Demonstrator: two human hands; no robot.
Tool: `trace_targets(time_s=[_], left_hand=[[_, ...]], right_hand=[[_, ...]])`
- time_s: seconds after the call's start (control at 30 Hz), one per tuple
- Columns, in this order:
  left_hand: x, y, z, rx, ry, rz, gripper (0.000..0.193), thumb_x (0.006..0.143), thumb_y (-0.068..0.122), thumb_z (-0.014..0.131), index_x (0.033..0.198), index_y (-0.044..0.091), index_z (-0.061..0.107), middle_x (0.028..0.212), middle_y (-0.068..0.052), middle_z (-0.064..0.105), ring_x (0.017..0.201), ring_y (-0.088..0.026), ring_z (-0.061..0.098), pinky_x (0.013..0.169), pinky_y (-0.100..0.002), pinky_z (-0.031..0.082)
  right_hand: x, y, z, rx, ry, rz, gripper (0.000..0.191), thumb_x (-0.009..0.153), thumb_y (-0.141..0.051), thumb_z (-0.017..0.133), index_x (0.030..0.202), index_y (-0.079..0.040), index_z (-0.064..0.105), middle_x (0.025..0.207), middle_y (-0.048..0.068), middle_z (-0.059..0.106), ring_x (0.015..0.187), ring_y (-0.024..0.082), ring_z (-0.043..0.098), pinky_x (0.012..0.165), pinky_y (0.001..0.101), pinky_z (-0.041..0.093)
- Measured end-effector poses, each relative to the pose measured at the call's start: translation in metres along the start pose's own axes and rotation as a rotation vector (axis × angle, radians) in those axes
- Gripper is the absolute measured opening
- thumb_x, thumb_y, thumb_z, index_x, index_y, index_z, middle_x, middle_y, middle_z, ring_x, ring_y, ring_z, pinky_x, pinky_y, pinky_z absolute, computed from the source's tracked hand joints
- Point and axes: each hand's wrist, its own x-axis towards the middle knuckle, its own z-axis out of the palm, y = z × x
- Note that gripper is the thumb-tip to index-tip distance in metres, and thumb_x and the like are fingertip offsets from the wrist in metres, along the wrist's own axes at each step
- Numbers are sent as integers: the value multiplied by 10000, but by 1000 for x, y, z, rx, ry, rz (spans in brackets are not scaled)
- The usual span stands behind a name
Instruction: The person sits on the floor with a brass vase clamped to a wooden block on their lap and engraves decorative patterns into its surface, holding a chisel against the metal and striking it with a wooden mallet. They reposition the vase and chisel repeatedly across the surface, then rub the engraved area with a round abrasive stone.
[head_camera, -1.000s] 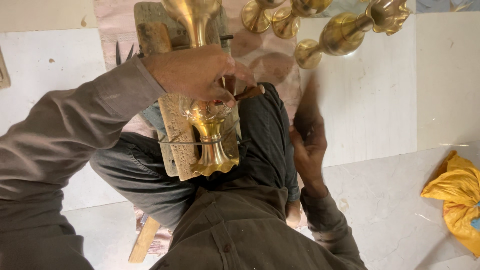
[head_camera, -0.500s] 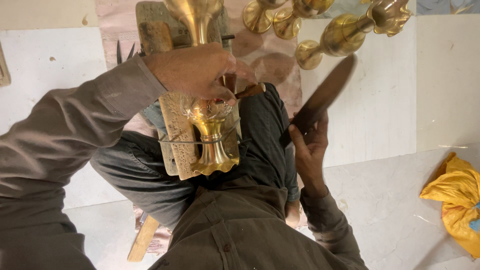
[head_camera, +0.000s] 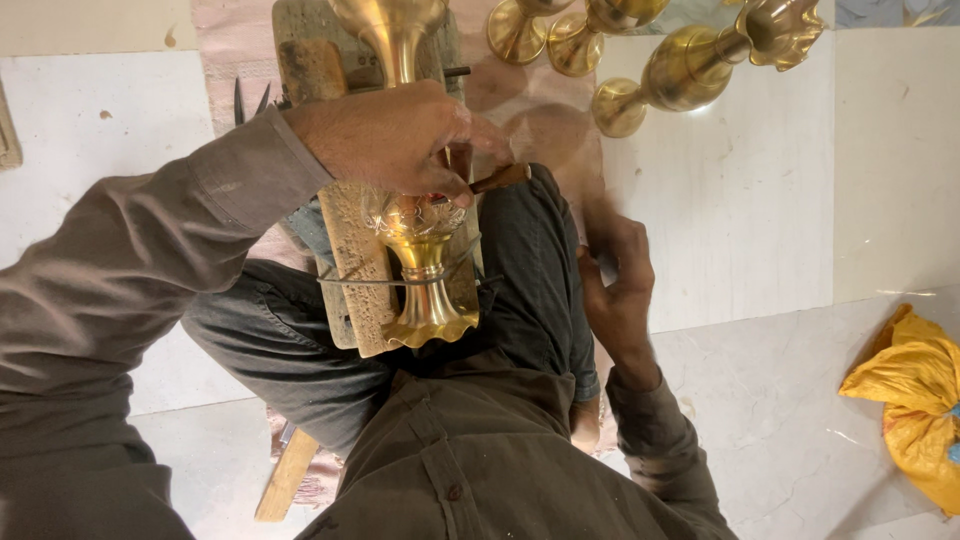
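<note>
Since a moment ago the right hand (head_camera: 615, 290) has swung: then it was lifted with a long dark tool raised toward the upper right, and now it is lower, blurred with motion, and the tool is lost in the smear above it. The stroke seems to have landed or be landing near the small rod (head_camera: 500, 178). The fingers look curled, so it probably grips the tool's handle, but the blur hides how tightly, so I cannot tell its state for sure.

The left hand (head_camera: 395, 140) has hardly moved. It is closed over the brass vase (head_camera: 415, 250), pressing it down, with its fingertips pinching the brown-tipped rod that pokes out to the right of the knuckles. The patterned belly of the vase shows just under the palm, and its flared foot lies below the hand, toward the person's body. The vase rests on a wooden block (head_camera: 355, 280) on the lap, and a thin wire (head_camera: 400, 282) crosses its narrow stem.

Beyond the left hand, other brass pieces (head_camera: 690, 65) lie on the pale floor (head_camera: 760, 220). Well to the right of the right hand sits a yellow cloth (head_camera: 915, 400).
</note>
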Motion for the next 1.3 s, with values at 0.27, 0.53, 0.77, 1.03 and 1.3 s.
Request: trace_targets(time_s=[0.27, 0.53, 0.77, 1.03, 1.3], left_hand=[[-1, 1, -1, 26, 9, -4, 574, 871, 267, 772, 1402, 127, 605, 896, -109, 791, 668, -213, 765, 662, -367, 624], [-2, 5, -3, 114, -20, -91, 621, 874, 327, 792, 1439, 173, 584, 827, -135, 782, 628, -235, 752, 647, -374, 612], [-3, 3, -2, 44, 62, 24, 555, 838, 270, 806, 1352, 138, 646, 871, -124, 774, 625, -215, 754, 623, -373, 611], [-2, 4, -2, 62, 17, -1, 590, 877, 262, 780, 1431, 163, 602, 812, -125, 780, 633, -224, 749, 635, -378, 613], [-2, -2, 0, 23, 15, -53, 576, 843, 251, 812, 1373, 127, 624, 883, -134, 789, 702, -221, 771, 694, -389, 624]], right_hand=[[0, 4, -3, 354, 22, 41, 598, 1011, 88, 605, 1563, -20, 402, 1429, 90, 565, 1332, 191, 556, 1135, 328, 488], [1, 7, 1, 194, 35, 22, 655, 1002, 94, 616, 1599, -87, 417, 1336, 113, 578, 1251, 194, 618, 1035, 337, 568], [2, 2, 1, 403, 34, 52, 663, 1012, 95, 612, 1600, -128, 401, 1335, 112, 577, 1285, 207, 590, 1084, 339, 525], [2, 1, -3, 471, 52, 47, 670, 1004, 93, 635, 1592, -136, 411, 1285, 113, 577, 1215, 222, 610, 1045, 342, 564], [5, 2, 3, -115, 0, -166, 652, 979, 98, 616, 1577, -104, 449, 1306, 151, 570, 1241, 260, 621, 1031, 356, 585]])
